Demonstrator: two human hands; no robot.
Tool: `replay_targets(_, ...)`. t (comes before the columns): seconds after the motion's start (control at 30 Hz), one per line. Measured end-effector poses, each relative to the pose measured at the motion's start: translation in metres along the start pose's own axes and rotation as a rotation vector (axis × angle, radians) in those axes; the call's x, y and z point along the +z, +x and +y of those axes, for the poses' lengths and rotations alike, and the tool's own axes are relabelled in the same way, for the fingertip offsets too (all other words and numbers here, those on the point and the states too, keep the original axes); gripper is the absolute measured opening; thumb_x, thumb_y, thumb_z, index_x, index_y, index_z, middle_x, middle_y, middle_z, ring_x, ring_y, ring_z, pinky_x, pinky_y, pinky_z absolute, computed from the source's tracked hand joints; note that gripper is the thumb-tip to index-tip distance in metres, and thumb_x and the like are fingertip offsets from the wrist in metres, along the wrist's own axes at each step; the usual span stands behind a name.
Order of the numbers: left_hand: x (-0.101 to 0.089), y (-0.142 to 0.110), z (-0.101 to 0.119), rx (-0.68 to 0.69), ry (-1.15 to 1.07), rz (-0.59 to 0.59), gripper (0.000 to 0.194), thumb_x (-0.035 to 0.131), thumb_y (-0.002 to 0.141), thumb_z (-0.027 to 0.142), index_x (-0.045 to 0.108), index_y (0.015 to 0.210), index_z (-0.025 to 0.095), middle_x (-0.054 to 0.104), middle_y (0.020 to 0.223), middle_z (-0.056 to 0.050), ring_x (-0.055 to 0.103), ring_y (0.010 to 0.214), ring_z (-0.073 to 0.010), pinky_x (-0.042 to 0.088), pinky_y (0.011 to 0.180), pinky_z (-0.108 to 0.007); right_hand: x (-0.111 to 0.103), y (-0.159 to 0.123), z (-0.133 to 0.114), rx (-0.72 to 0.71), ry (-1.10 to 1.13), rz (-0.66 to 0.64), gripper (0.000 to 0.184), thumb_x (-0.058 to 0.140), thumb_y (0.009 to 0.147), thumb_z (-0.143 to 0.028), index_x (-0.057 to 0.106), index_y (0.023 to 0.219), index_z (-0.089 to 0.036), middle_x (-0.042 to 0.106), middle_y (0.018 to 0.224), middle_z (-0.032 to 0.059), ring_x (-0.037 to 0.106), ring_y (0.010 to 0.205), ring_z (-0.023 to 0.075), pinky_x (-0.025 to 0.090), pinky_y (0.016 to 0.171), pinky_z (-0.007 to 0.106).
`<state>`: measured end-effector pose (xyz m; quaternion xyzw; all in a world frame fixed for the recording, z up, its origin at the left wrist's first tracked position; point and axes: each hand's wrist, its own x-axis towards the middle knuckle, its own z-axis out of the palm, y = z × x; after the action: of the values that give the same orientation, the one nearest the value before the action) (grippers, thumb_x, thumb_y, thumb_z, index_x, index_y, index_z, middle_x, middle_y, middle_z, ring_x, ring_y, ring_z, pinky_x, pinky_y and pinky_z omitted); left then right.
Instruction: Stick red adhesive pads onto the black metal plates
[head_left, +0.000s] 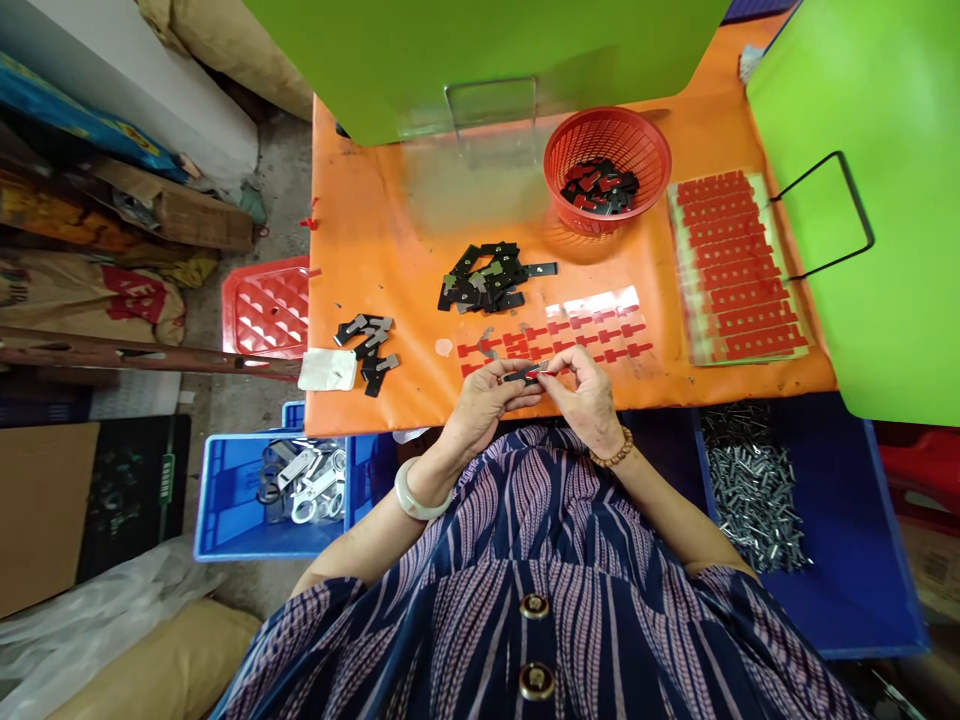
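In the head view, the work looks partly done: the red basket (658, 165) holds a heap of black-and-red parts (600, 190), which seem finished. Left of the basket and nearer the person lies a pile of black parts (491, 280) with no red visible, and farther left a smaller pile (371, 345); both appear left to do. Red stickers (635, 330) remain in rows just nearer the person than the basket, and a stack of sticker sheets (729, 264) lies to its right. The left hand (478, 405) pinches one black part (516, 376) on the person's side of the basket, while the right hand (589, 400) is closed narrowly at a red piece (537, 373) against it — whether it is stuck down cannot be told. The hands cover much of that part, and the basket's lower layers are buried — no count is possible
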<state>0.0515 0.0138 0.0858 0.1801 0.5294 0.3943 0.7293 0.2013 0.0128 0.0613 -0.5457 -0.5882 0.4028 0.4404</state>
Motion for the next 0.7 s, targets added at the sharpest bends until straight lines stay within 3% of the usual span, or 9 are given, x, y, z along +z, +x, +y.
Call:
replay_targets(0.23, -0.0002, 0.0000, 0.0002, -0.006, -0.010, 0.006, 0.022, 0.065, 0.075, 0.005, 0.063, 0.096, 0.010, 0.075, 0.079, -0.007, 0.073, 0.065, -0.0137, 0.061, 0.072, -0.024, 0.0016, 0.0008, -0.0004, 0.005, 0.022, -0.007, 0.012, 0.061, 0.081, -0.019, 0.051, 0.077, -0.023, 0.059, 0.075, -0.0019, 0.059, 0.072, 0.0144, 0.049, 0.072, 0.030)
replay_targets(0.4, 0.0012, -0.0004, 0.0011, -0.004, 0.014, 0.024, 0.021, 0.069, 0.076, 0.009, 0.064, 0.097, 0.009, 0.075, 0.079, -0.007, 0.072, 0.065, -0.0135, 0.061, 0.075, -0.026, 0.0028, 0.0014, 0.0005, -0.010, 0.032, -0.006, 0.010, 0.059, 0.081, -0.019, 0.051, 0.077, -0.023, 0.059, 0.075, -0.0012, 0.059, 0.072, 0.0150, 0.049, 0.071, 0.030)
replay_targets(0.7, -0.0019, 0.0092, -0.0084, 0.083, 0.054, 0.073, 0.025, 0.080, 0.071, 0.020, 0.065, 0.089, 0.010, 0.072, 0.073, -0.004, 0.070, 0.059, -0.0120, 0.060, 0.069, -0.026, 0.0057, 0.0013, -0.0023, -0.002, -0.039, -0.006, 0.010, 0.058, 0.081, -0.022, 0.051, 0.076, -0.023, 0.062, 0.075, -0.0006, 0.061, 0.073, 0.0158, 0.050, 0.073, 0.030)
